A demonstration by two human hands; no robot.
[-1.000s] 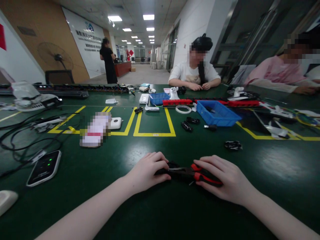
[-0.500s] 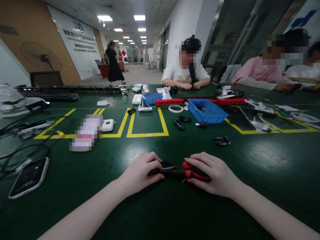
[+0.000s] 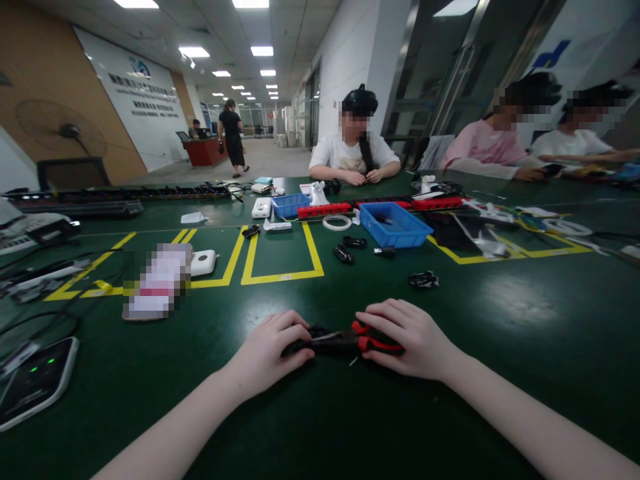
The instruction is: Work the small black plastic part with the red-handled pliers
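Note:
My right hand point(image 3: 407, 339) is closed round the red-and-black handles of a pair of pliers point(image 3: 336, 341), whose jaws point left. Between the thumb and fingers of my left hand point(image 3: 267, 350) is a dark bundle that looks like a black coiled cable point(image 3: 295, 347), mostly hidden by the fingers. The plier tips reach my left fingertips and lie against the bundle; their exact contact cannot be made out. A tiny pale strip point(image 3: 354, 361) shows just below the pliers.
Black cable bundles point(image 3: 424, 279) lie beyond my hands, near a blue tray point(image 3: 395, 230). To the left are a phone point(image 3: 159, 280), a white square device point(image 3: 203, 263) and a dark-screened device point(image 3: 37, 383). Yellow tape marks the green table point(image 3: 280, 427). Co-workers sit opposite and at right.
The view has shifted, so the table and hands appear slightly further left. Both hands keep their hold, with the pliers still at the bundle. A person in the background has turned and walked away.

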